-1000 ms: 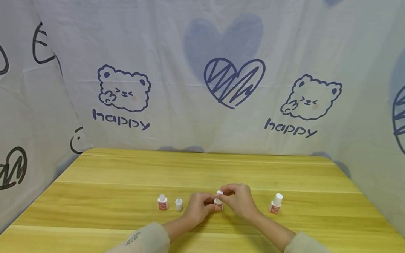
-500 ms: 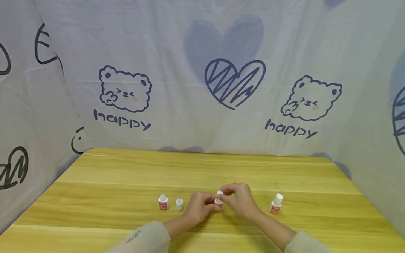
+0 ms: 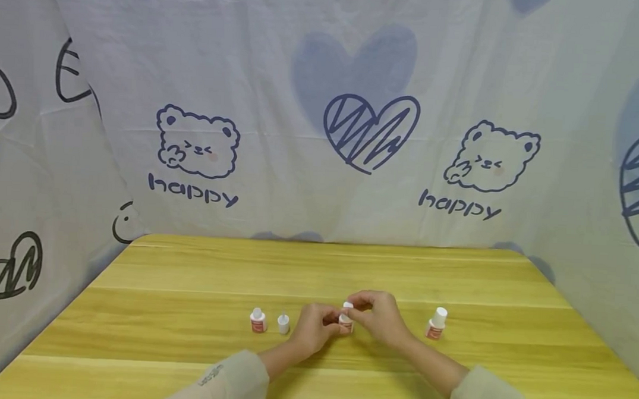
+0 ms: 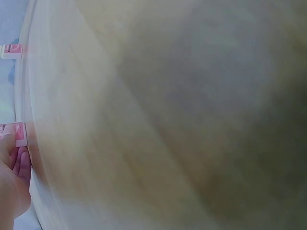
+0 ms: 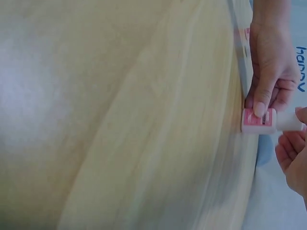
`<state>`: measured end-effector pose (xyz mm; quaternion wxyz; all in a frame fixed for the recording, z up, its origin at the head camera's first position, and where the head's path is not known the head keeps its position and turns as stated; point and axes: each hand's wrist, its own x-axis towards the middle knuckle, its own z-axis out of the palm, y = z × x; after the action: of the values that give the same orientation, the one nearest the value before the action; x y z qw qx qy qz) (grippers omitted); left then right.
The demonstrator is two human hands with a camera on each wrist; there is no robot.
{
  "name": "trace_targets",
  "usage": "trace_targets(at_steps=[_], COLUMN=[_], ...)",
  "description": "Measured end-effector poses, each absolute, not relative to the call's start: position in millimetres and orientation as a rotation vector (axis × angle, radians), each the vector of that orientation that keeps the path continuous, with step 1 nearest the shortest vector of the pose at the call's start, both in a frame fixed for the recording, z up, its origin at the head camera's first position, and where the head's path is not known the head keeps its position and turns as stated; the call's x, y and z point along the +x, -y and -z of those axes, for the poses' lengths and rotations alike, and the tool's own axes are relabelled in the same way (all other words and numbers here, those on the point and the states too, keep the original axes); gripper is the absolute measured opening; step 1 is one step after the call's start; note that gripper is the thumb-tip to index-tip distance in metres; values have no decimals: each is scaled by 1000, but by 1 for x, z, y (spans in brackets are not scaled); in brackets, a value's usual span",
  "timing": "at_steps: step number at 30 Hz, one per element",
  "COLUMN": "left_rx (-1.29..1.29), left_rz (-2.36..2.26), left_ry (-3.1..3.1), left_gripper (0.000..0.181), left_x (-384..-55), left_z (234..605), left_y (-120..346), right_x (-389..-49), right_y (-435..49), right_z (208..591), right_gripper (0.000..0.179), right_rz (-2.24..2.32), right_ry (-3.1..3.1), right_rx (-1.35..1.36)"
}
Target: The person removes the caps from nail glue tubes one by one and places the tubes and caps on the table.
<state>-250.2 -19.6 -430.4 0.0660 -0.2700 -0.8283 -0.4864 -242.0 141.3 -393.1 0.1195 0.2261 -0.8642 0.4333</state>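
Note:
Near the middle of the table stands a small white bottle (image 3: 346, 325) with a red label. My left hand (image 3: 314, 330) holds its body between thumb and fingers; in the right wrist view the thumb lies across the label (image 5: 261, 117). From the other side my right hand (image 3: 383, 316) pinches the white cap (image 5: 288, 122) at the bottle's top. How far the cap is screwed on cannot be told. In the left wrist view, only my left hand (image 4: 14, 177) and the lower part of the bottle (image 4: 20, 134) show at the edge.
To the left stand an uncapped bottle (image 3: 258, 322) of the same kind and a loose white cap (image 3: 283, 325), upside down with a thin stem pointing up. A capped bottle (image 3: 436, 325) stands on the right. A printed cloth (image 3: 277, 180) hangs behind the wooden table (image 3: 188, 271).

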Motion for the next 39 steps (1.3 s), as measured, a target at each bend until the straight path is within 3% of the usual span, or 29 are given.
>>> trace_targets(at_steps=[14, 39], left_rx=[-831, -849], left_rz=[1473, 1491], left_ry=[2462, 2480], left_gripper=[18, 17], left_x=[-250, -249], left_z=[433, 432], left_y=[20, 20], right_x=[-233, -235], right_y=[-125, -129], right_z=[396, 395], right_gripper=[11, 5], right_rz=[-1294, -1140], right_ry=[2447, 2458], right_rx=[359, 505])
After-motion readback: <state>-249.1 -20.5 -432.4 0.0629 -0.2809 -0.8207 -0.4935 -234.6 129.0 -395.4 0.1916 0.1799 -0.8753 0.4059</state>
